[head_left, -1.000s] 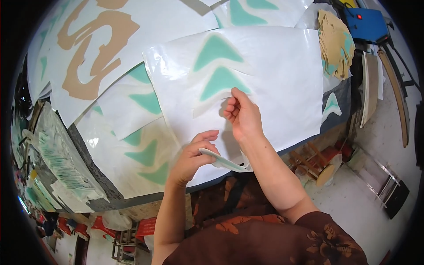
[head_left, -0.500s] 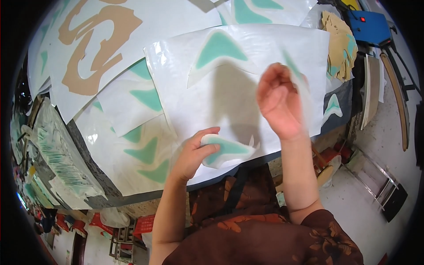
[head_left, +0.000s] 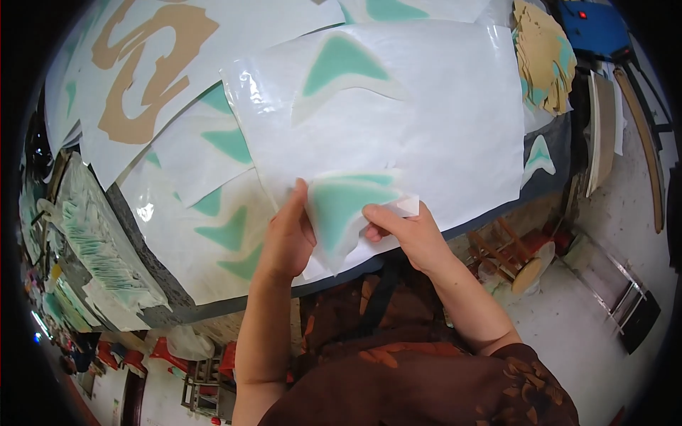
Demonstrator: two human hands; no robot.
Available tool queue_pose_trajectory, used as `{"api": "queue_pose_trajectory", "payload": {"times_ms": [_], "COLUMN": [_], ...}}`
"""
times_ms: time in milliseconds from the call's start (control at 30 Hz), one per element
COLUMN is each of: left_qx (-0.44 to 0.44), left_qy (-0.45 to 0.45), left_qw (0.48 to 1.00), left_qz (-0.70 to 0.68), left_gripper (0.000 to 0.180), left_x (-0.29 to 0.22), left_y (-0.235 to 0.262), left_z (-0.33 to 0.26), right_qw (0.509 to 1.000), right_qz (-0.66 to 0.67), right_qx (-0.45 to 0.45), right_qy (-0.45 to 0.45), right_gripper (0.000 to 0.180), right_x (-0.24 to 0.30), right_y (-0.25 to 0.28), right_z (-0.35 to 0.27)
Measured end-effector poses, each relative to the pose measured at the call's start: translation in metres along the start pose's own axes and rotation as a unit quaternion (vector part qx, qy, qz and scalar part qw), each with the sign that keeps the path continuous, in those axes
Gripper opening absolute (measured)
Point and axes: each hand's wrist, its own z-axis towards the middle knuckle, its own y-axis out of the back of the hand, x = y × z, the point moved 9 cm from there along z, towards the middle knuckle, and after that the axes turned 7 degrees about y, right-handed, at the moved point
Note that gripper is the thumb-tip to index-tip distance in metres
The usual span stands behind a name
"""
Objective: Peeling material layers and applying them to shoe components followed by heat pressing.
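Note:
Two or more thin cutouts (head_left: 334, 206), curved triangles of green with a whitish translucent border, overlap between my hands above a large white sheet (head_left: 440, 121). My left hand (head_left: 288, 238) holds their left edge, thumb pointing up and the other fingers partly hidden. At the right side, my right hand (head_left: 408, 231) pinches them, its thumb on the front face and fingers curled behind. A white corner sticks out beside that thumb. Farther up the sheet lies another green cutout (head_left: 344, 67) with a pale border.
White sheets with green shapes (head_left: 231, 227) lie at the left, below a sheet bearing a brown curvy cutout (head_left: 156, 85). A stack of brown pieces (head_left: 543, 60) sits at the far right, near a small green-and-white piece (head_left: 540, 160) and a blue machine (head_left: 593, 28). A wooden stool (head_left: 511, 259) stands below.
My right hand has come down and left from a raised position, where a blurred green piece was beside it. It now grips the cutouts with my left hand, and they stand more upright.

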Motion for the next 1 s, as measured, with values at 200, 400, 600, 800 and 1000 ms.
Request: {"api": "queue_pose_trajectory", "payload": {"times_ms": [200,400,600,800,1000], "left_qx": [-0.055,-0.086,-0.075,-0.065,-0.042], "left_qy": [-0.061,-0.089,-0.082,-0.088,-0.059], "left_qw": [0.991,0.992,0.993,0.991,0.985], "left_qz": [0.104,0.008,-0.027,-0.079,-0.154], "left_gripper": [0.033,0.033,0.037,0.038,0.036], "left_x": [-0.002,-0.024,-0.021,-0.015,-0.011], "left_y": [0.018,0.037,0.036,0.055,0.059], "left_z": [0.001,0.007,0.011,0.014,0.016], "right_qw": [0.999,0.946,0.899,0.886,0.860], "right_qz": [-0.046,0.319,0.426,0.451,0.489], "right_qx": [0.015,-0.036,-0.079,-0.094,-0.124], "right_qy": [0.023,0.053,0.061,0.051,0.073], "right_gripper": [0.024,0.039,0.031,0.035,0.033], "right_x": [0.012,0.059,0.058,0.061,0.058], "right_y": [0.000,0.009,-0.011,-0.016,-0.015], "right_z": [0.012,0.059,0.091,0.093,0.091]}}
